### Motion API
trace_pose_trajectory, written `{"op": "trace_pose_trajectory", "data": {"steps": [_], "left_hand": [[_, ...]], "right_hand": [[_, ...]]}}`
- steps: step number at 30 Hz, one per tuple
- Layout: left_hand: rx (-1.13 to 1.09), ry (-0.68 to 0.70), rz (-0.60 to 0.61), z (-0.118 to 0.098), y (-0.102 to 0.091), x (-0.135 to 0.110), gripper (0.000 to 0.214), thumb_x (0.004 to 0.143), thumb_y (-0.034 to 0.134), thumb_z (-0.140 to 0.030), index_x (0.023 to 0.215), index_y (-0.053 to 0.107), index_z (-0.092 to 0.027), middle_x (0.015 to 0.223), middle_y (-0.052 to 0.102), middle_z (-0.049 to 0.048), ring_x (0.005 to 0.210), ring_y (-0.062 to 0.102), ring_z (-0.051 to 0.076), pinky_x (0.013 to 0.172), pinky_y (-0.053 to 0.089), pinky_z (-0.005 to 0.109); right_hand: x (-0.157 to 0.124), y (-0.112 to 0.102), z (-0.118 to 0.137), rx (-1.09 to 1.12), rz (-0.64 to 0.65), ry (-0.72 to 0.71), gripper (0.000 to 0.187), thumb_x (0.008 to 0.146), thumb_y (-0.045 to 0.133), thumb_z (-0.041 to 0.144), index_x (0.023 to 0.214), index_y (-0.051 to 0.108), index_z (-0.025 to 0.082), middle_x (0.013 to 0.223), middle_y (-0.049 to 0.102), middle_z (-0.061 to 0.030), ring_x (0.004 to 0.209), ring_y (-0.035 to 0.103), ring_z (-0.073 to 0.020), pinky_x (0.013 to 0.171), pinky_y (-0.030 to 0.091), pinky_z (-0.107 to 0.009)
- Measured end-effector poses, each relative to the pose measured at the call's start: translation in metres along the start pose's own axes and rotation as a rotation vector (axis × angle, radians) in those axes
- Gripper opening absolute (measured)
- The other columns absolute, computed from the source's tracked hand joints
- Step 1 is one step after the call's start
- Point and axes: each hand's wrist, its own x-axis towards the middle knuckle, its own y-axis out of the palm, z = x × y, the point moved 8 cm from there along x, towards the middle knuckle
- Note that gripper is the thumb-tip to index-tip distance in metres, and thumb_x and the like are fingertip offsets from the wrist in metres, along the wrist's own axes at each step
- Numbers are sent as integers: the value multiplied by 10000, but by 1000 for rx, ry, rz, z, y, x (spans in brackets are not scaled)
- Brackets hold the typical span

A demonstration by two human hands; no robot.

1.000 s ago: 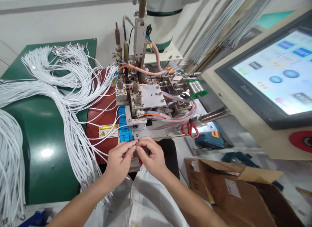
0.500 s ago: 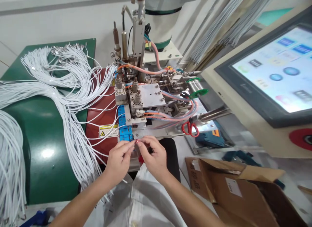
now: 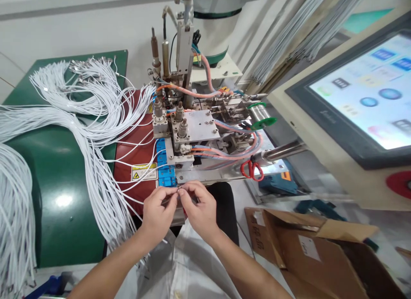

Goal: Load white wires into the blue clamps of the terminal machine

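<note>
My left hand and my right hand meet fingertip to fingertip just in front of the machine. Both are closed in a pinch around something tiny; the fingers mostly cover it and I cannot make out its kind. Right behind them is the machine's row of blue clamps, with white wires running into it from the left. A large bundle of white wires lies to the left of my left hand and hangs over the table's front edge.
Red-handled scissors hang at the machine's right side, below a spool of solder wire. A touchscreen panel juts in from the right. An open cardboard box stands lower right. The green table bears more wire bundles.
My fingertips have drawn closer together, and a small red spot between them is now covered. The whole view has shifted slightly; the wires and machine look unchanged.
</note>
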Motion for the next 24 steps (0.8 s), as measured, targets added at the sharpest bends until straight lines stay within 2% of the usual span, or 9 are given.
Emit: {"op": "trace_pose_trajectory", "data": {"steps": [6,8,11,12,14,17,19,22,24], "left_hand": [[-92,-84,-40,11,3,-4,136,808,520,-238,843,629,-164,799,662,41,711,632,137,660,521,244],[-43,-67,21,8,1,0,127,799,525,-221,833,636,-170,786,662,33,699,622,131,656,509,235],[63,-19,216,2,3,5,109,771,544,-192,753,651,-183,682,643,0,609,583,113,587,476,208],[69,-17,251,2,2,5,106,764,549,-188,732,650,-182,656,636,-6,586,573,110,566,466,202],[26,-49,229,4,-1,6,102,762,549,-195,730,643,-173,656,638,-4,586,577,112,561,464,201],[-88,-125,121,13,-3,4,102,767,551,-220,763,633,-159,713,654,19,643,604,126,612,486,215],[-155,-162,85,19,0,1,111,767,559,-242,771,628,-155,728,651,26,661,608,129,626,495,220],[-208,-191,76,24,3,0,130,770,564,-261,791,626,-150,727,641,24,653,602,122,617,496,213],[-205,-192,79,24,4,0,163,772,560,-247,882,629,-149,686,622,4,605,579,104,588,482,197]], "right_hand": [[1,3,-1,17,-15,6,107,767,513,164,674,560,191,702,565,-17,657,552,-139,605,457,-257],[7,3,4,-45,82,-44,119,759,513,157,652,553,191,682,566,-15,646,548,-139,603,450,-255],[10,13,14,-162,343,-179,116,744,519,148,654,573,197,665,574,-14,638,539,-140,594,437,-253],[10,14,16,-177,371,-203,115,745,516,147,663,578,198,670,576,-16,639,538,-141,594,436,-255],[10,9,16,-159,301,-202,124,760,503,148,671,575,195,681,569,-21,643,538,-141,599,441,-260],[5,4,12,-97,128,-168,142,783,494,158,667,570,190,683,550,-27,648,538,-147,608,448,-272],[0,6,9,-79,113,-164,140,783,500,160,672,581,188,687,553,-32,660,541,-153,621,449,-280],[-1,9,4,-57,155,-131,136,776,509,158,670,590,184,683,561,-30,653,542,-148,615,449,-274],[3,6,0,-36,160,-72,113,769,519,167,687,596,179,692,566,-27,628,534,-137,580,441,-258]]}}
